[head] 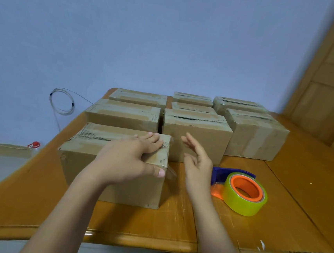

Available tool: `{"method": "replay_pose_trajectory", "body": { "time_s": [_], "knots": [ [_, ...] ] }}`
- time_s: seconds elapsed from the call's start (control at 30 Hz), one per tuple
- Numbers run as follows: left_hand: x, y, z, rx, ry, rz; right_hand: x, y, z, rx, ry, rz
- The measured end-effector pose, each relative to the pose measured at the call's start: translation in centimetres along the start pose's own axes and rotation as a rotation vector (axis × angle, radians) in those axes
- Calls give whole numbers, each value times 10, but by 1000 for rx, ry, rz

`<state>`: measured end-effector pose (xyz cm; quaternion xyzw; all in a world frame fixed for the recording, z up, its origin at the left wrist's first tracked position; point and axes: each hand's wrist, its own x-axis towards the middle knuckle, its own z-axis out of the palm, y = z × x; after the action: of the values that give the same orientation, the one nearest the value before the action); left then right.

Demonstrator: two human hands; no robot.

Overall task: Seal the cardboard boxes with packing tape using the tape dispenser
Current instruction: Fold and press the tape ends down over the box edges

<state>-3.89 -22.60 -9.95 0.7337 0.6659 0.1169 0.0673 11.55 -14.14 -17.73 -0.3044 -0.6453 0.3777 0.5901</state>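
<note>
The nearest cardboard box (89, 159) stands at the table's front left, with clear tape along its top seam. My left hand (132, 161) rests on its right top corner, fingers straight on the lid and thumb against the front face. A loose end of clear tape (171, 172) hangs off that corner. My right hand (196, 161) hovers just right of the box, fingers straight, holding nothing. The tape dispenser (243, 193), blue and orange with a yellow-green roll, lies on the table to the right of my right hand.
Several more taped cardboard boxes (193, 137) stand in rows behind the near one on the wooden table (274, 228). A wooden door (329, 80) is at the right. A coiled wire (62, 102) hangs on the blue wall.
</note>
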Motion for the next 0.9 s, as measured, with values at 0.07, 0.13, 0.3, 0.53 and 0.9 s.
{"method": "replay_pose_trajectory", "body": {
  "time_s": [0.07,0.13,0.3,0.53,0.9],
  "knots": [
    [0,2,-1,1,11,7,13,2,7,34,-66,45],
    [-1,3,-1,-2,31,15,18,9,15,75,-106,92],
    [-2,3,-1,-32,50,18,24,22,23,219,-132,156],
    [-2,2,-2,-41,47,26,24,26,20,268,-162,172],
    [-3,5,-1,-76,76,-8,25,22,21,331,-79,313]
  ]
}}
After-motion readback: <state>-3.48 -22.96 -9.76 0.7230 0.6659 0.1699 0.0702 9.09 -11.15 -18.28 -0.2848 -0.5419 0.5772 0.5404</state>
